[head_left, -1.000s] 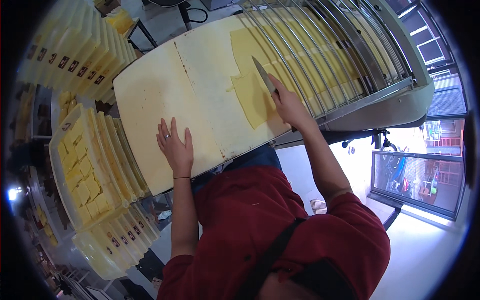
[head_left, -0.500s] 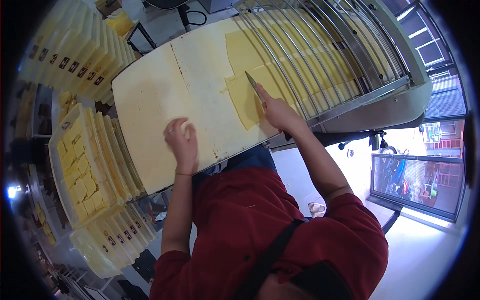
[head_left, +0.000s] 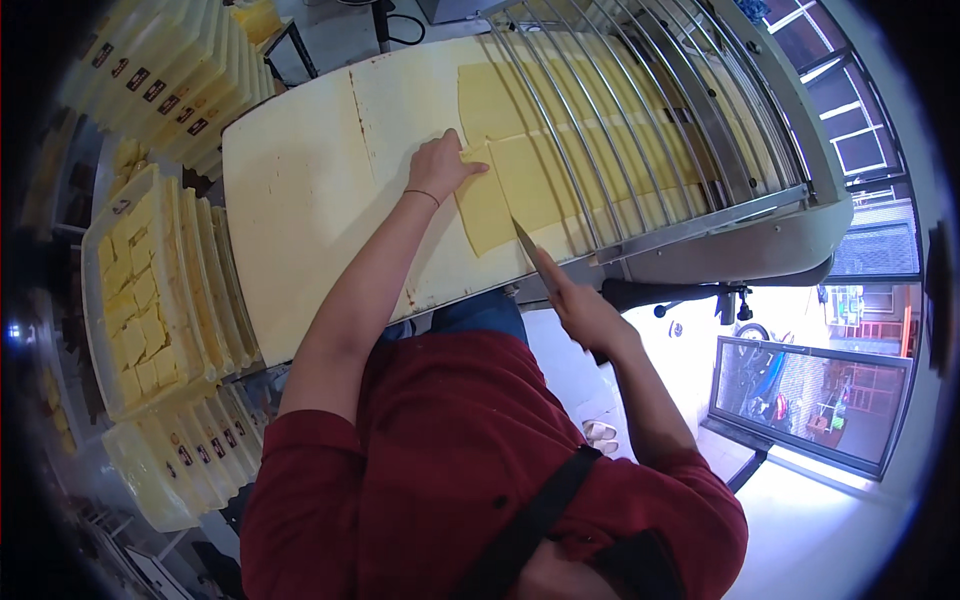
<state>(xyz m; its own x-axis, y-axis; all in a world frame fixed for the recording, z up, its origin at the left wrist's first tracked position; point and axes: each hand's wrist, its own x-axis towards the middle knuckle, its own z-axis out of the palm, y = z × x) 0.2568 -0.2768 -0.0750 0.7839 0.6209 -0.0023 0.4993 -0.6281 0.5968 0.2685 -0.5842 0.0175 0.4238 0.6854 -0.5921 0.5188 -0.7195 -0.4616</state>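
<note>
Cream conveyor belt (head_left: 300, 190), dough sheet (head_left: 520, 170), stacked trays (head_left: 190, 290), window (head_left: 810, 390)

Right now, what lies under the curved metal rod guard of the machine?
Under the curved metal rod guard lie pale yellow rectangular dough sheets on the cream conveyor belt. The bars cover parts of them; how far they reach beneath cannot be seen.

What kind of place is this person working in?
Probably a bakery or pastry workshop: a dough sheet lies on a sheeting machine's belt, with stacked trays of cut dough squares alongside.
</note>
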